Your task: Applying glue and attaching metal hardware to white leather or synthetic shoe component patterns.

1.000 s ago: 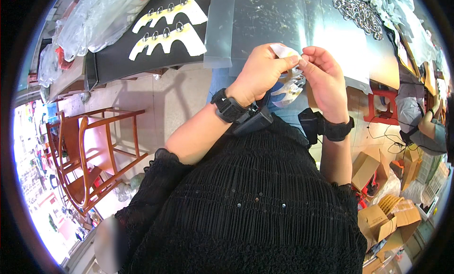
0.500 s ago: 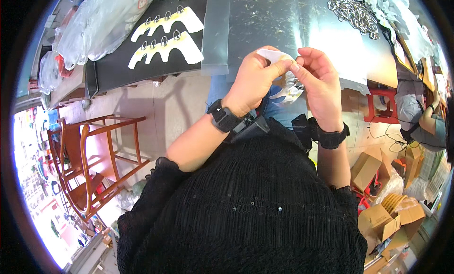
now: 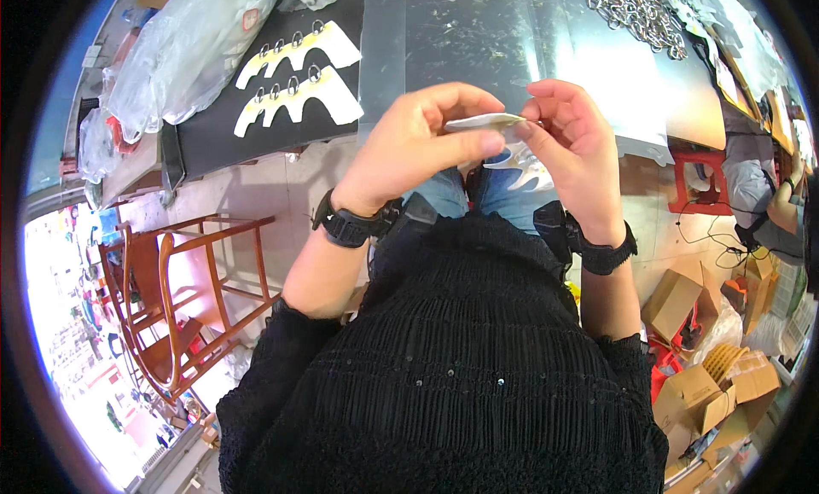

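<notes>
Over the table's near edge, both hands hold a white scalloped card strip [image 3: 482,120], its upper part seen nearly edge-on. Its cut-out prongs hang below, above my lap. My left hand [image 3: 418,140] curls round the strip's left end, thumb in front and index finger arched above; its other fingers are hidden. At the right end my right hand [image 3: 576,140] pinches between thumb and index finger, the other fingers bent. Whatever small part lies in that pinch is too small to make out. Two similar yellow-white strips, an upper strip [image 3: 337,46] and a lower strip [image 3: 337,101], lie on the table with metal rings on them.
A clear plastic sheet [image 3: 461,42] covers the middle of the dark table. A pile of metal chain [image 3: 636,16] lies at the far right, plastic bags [image 3: 183,59] at the left. A wooden chair [image 3: 183,281], a red stool [image 3: 699,183] and cardboard boxes [image 3: 695,392] stand around. Another person [image 3: 759,195] is at the right.
My left hand has moved left and down, its thumb drawn away from my right fingertips. The strip has tilted from facing up to nearly edge-on. My right hand stays almost in place.
</notes>
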Motion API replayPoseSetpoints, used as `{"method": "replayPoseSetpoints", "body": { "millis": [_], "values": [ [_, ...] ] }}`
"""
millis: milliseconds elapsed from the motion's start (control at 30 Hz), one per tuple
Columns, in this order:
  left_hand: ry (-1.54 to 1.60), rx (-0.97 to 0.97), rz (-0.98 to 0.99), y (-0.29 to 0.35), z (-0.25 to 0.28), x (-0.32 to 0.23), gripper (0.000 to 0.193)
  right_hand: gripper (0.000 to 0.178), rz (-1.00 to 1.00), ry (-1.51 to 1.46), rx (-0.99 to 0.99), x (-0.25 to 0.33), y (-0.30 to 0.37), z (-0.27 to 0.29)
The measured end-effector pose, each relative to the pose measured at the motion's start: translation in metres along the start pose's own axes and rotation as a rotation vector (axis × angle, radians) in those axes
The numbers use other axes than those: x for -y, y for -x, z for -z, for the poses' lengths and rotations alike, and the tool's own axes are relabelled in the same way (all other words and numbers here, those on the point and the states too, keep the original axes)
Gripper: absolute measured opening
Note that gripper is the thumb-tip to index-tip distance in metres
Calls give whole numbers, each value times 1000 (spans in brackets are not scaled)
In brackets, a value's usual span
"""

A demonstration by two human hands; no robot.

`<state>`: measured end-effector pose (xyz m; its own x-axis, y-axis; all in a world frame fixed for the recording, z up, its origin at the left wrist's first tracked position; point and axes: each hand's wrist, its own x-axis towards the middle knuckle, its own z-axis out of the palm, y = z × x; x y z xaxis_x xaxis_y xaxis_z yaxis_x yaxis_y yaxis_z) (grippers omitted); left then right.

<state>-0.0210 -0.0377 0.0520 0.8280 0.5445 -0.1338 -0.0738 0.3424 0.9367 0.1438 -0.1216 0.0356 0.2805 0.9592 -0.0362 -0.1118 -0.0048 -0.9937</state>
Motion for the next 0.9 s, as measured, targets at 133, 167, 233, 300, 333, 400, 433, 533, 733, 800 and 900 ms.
{"method": "replayPoseSetpoints", "body": {
  "millis": [133,167,233,300,333,400,433,533,733,800,900],
  "values": [
    [-498,-129,73,-5,-11,-11,9,34,90,71,54,6,5,-11],
    [-481,-157,54,-5,-12,-10,8,35,112,101,24,6,6,-12],
    [-436,-206,1,-4,-15,-5,5,35,133,126,-8,6,7,-13],
    [-490,-240,-77,-3,-16,5,6,37,93,236,2,5,9,-11],
    [-539,-271,-160,-4,-16,9,6,37,91,234,-1,3,9,-11],
    [-529,-293,-202,-3,-18,13,7,36,107,208,-20,1,9,-12],
    [-518,-319,-246,-2,-19,14,8,36,104,207,-20,1,10,-12],
    [-289,-341,-94,0,-16,20,8,36,69,29,7,2,10,-11],
    [184,-267,50,4,-8,33,11,36,-67,-189,114,2,12,-7],
    [207,-264,80,4,-8,33,11,36,-85,-149,139,1,12,-5],
    [238,-258,105,5,-9,32,11,30,-69,-132,118,-2,13,-4]
  ]
}}
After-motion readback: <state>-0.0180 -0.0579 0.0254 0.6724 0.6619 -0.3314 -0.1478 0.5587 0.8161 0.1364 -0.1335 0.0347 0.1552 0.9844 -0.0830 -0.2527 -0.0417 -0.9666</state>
